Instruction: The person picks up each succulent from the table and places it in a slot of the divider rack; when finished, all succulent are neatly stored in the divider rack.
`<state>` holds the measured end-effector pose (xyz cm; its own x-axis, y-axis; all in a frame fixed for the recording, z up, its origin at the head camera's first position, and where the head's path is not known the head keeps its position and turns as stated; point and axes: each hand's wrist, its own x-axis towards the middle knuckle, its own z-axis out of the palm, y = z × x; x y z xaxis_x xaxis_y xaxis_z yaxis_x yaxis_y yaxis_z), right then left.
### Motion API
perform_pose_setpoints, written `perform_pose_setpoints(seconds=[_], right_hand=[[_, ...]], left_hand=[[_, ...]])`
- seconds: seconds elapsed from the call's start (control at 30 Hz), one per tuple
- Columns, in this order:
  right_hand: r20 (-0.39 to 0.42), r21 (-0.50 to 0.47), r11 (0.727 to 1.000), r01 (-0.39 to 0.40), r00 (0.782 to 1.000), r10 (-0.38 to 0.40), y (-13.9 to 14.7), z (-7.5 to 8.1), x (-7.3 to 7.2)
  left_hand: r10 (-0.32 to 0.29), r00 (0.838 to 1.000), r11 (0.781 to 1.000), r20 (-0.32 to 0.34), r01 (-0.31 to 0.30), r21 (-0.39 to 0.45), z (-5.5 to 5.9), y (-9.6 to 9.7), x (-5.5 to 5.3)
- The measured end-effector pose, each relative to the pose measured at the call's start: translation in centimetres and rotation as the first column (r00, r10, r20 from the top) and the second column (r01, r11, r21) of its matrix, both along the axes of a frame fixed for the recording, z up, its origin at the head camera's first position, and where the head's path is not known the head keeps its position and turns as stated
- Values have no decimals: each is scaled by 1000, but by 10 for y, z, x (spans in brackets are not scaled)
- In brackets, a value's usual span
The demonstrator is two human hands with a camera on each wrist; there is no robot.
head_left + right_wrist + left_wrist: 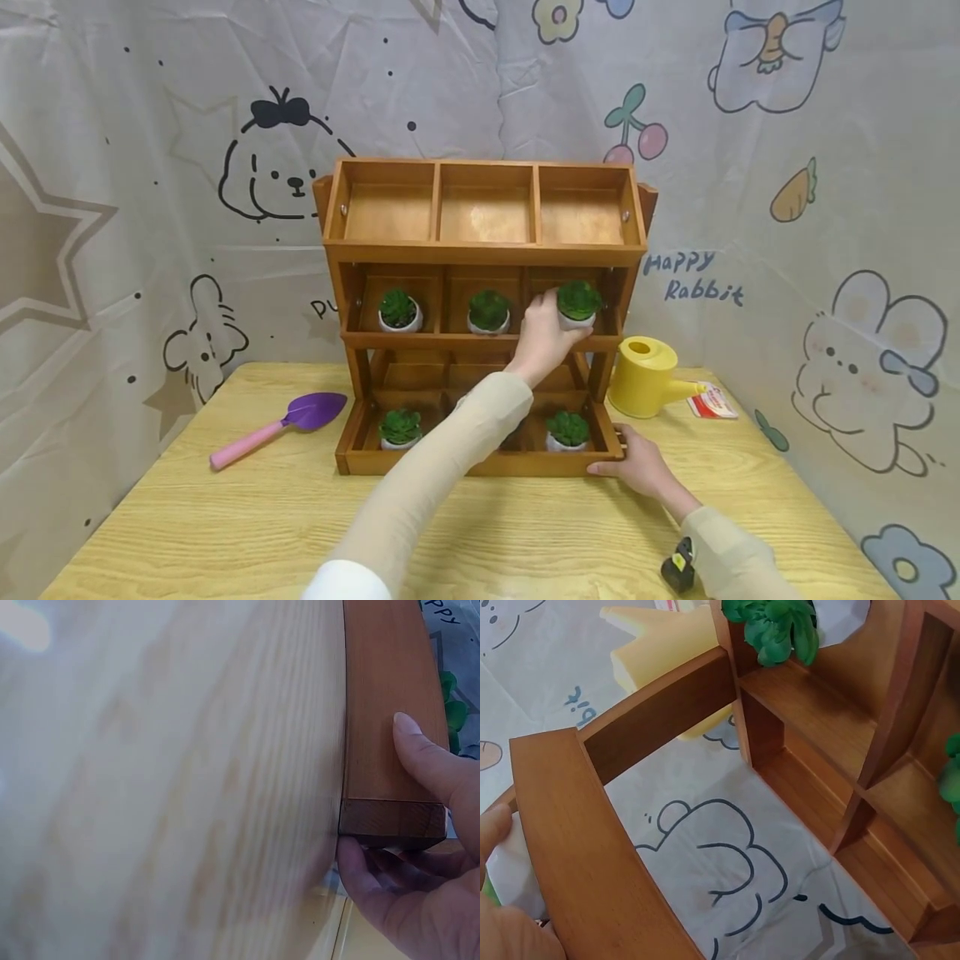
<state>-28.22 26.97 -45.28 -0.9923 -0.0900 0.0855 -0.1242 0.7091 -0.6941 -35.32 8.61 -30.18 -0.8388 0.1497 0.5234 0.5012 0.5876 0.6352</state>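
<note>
My left hand [542, 340] holds a small potted succulent [578, 302] at the right compartment of the rack's middle tier. In the left wrist view, its white pot [516, 862] shows partly behind the tier's front board, fingers against it. My right hand [637, 462] grips the lower right corner of the three-tier wooden rack [483, 255]. In the right wrist view, the thumb lies on the front board [390, 697] and the fingers curl round its end. Two other potted succulents, left [398, 310] and centre [489, 311], sit in the middle tier.
The bottom tier holds a left succulent [401, 427] and a right one [567, 430]; my left sleeve hides its middle. A purple trowel [315, 412] with a pink handle lies left of the rack. To the right stand a yellow watering can [643, 379] and a red-and-white packet [712, 402].
</note>
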Motion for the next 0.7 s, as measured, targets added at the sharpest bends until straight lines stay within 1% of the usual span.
perform_pose_setpoints(seconds=[0.1,0.43,0.57,0.7], right_hand=[[0,-15,1000,-4,1000,4,0,1,1],[2,-31,1000,-5,1000,5,1,-2,-1],[-3,-26,1000,-10,1000,10,1,-1,0],[0,-22,1000,-8,1000,8,0,1,2]], left_hand=[[20,1000,999,-10,-20,-26,0,1,0],[44,999,997,22,-43,-65,2,3,1],[58,998,995,19,-57,-81,3,4,1],[73,997,993,36,-69,-98,4,5,2]])
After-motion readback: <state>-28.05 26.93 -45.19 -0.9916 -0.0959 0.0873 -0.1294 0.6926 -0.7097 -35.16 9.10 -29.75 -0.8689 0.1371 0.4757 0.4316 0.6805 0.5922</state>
